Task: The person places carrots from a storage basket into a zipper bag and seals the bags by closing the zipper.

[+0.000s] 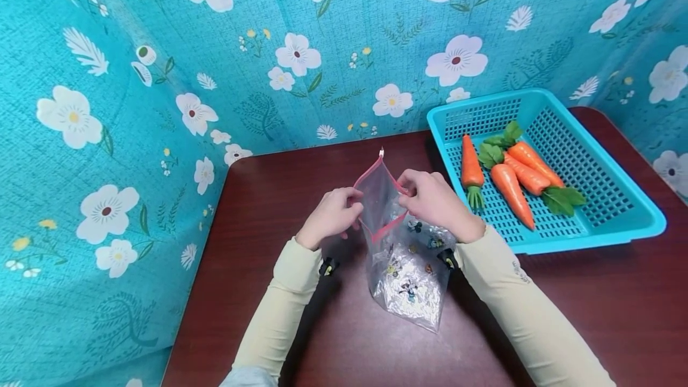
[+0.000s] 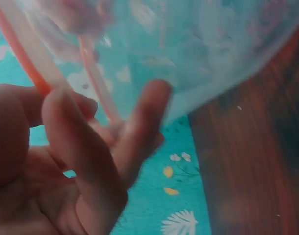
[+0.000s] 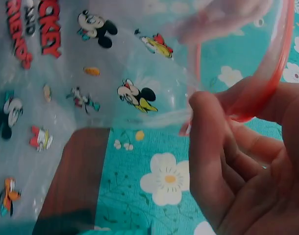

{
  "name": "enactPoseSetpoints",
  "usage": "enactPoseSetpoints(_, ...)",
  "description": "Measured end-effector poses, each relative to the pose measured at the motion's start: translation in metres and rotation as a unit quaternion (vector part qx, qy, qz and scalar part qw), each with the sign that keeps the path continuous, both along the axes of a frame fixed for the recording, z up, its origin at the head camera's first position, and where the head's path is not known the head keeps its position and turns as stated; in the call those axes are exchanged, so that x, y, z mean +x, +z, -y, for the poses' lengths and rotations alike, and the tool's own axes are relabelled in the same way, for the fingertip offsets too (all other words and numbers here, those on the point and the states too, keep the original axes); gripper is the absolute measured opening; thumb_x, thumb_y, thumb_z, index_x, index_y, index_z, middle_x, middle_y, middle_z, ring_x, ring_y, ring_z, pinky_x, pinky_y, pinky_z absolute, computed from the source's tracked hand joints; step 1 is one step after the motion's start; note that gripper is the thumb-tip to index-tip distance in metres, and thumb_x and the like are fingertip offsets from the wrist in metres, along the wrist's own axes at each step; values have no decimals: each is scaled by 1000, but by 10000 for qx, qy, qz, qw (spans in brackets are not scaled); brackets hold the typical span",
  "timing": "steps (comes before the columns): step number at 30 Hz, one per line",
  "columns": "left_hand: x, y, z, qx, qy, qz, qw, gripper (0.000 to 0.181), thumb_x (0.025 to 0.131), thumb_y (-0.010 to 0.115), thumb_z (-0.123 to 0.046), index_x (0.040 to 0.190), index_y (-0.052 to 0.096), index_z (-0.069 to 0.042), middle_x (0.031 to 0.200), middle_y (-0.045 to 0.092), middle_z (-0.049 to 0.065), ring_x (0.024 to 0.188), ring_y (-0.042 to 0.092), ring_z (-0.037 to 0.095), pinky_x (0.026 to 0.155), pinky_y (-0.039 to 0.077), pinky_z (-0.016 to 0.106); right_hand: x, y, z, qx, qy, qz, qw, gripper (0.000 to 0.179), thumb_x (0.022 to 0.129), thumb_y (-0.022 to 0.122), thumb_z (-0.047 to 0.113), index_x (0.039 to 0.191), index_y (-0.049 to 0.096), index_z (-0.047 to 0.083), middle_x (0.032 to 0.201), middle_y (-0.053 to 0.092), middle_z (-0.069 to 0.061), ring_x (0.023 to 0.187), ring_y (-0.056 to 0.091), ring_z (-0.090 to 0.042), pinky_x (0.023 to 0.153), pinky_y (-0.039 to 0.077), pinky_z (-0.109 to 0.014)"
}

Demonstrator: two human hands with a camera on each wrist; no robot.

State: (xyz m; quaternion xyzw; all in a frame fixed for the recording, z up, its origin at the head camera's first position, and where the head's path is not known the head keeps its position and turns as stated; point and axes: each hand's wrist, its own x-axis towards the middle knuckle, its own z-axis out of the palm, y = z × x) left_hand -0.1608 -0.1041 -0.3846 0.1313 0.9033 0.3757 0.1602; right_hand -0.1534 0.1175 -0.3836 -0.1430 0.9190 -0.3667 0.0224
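A clear plastic zip bag (image 1: pixel 408 282) printed with small cartoon figures stands on the table, its red-edged mouth spread apart. At the left side of the mouth, my left hand (image 1: pixel 334 215) pinches the rim between thumb and finger. My right hand (image 1: pixel 436 203) pinches the opposite rim. In the left wrist view, the left hand (image 2: pixel 86 152) has the red strip between its fingertips, with other fingers against the film. The right wrist view shows the right hand (image 3: pixel 247 152) gripping the red edge, with the printed film (image 3: pixel 110 63) stretching to the left. Nothing but film shows inside the bag.
A turquoise plastic basket (image 1: pixel 602 235) stands on the right of the dark wooden table (image 1: pixel 258 255). Inside it lie several carrots (image 1: pixel 513 193) with green tops. A blue flowered cloth (image 1: pixel 344 46) hangs behind and to the left of the table.
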Motion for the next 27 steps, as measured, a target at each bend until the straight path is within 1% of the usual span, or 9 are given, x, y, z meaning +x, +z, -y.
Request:
enactPoseSetpoints(3,-1,-4,3,3,112,-260,9996,38,89,48,-10,124,59,0,82,68,15,51,62,14,46,52,32,0,-1,-8,246,-38,-74,9997,18,84,63,10,101,64,5,76,68,-7,62,58,-16,57,46,-30)
enactPoseSetpoints(6,-1,-9,5,-80,106,-875,9961,39,87,51,-9,124,61,-2,92,63,9,61,61,10,55,52,25,-1,1,-18,391,-75,94,9992,20,84,62,9,103,63,4,77,67,-9,61,56,-18,55,44,-30)
enactPoseSetpoints(8,-1,-11,7,-155,-64,-1349,9907,39,87,54,-10,125,61,-4,96,58,5,71,57,9,62,50,24,-2,2,-24,438,-120,192,9988,21,84,62,9,104,62,3,77,66,-10,59,54,-18,52,43,-29)
enactPoseSetpoints(11,-2,-15,10,-211,-490,-1899,9803,37,90,60,-16,126,61,-7,96,58,4,80,51,11,69,47,26,-3,3,-35,547,-190,247,9980,20,85,62,8,103,61,2,78,66,-11,57,52,-18,50,42,-29)
enactPoseSetpoints(13,-1,-18,13,-112,-771,-2013,9764,38,91,63,-23,126,62,-7,96,58,3,80,53,11,70,48,26,-4,2,-40,609,-240,213,9976,18,85,62,8,102,61,2,78,66,-12,56,51,-18,50,41,-29)
enactPoseSetpoints(17,-1,-20,20,57,-1036,-1864,9770,44,87,71,-36,122,64,-10,98,59,-3,79,56,8,69,50,23,-4,-1,-48,686,-314,186,9970,14,87,62,9,99,60,1,79,67,-14,53,51,-17,48,41,-28)
enactPoseSetpoints(20,0,-21,26,44,-1048,-1827,9775,38,83,74,-39,113,68,-15,97,60,-5,78,58,7,69,52,24,-2,-1,-50,725,-357,137,9966,12,88,63,10,95,60,1,79,68,-14,53,51,-17,48,42,-28)
enactPoseSetpoints(24,0,-19,31,-28,-925,-2070,9740,21,83,76,-35,95,70,-20,94,62,-6,78,61,7,73,55,28,1,4,-51,785,-400,48,9961,10,88,63,10,90,62,0,78,69,-14,57,54,-18,51,43,-28)
enactPoseSetpoints(27,1,-18,31,9,-854,-2179,9722,18,81,78,-30,91,70,-18,97,62,-4,79,64,8,76,57,30,3,10,-52,795,-399,94,9960,10,88,63,10,88,64,0,77,69,-12,62,57,-19,54,44,-28)
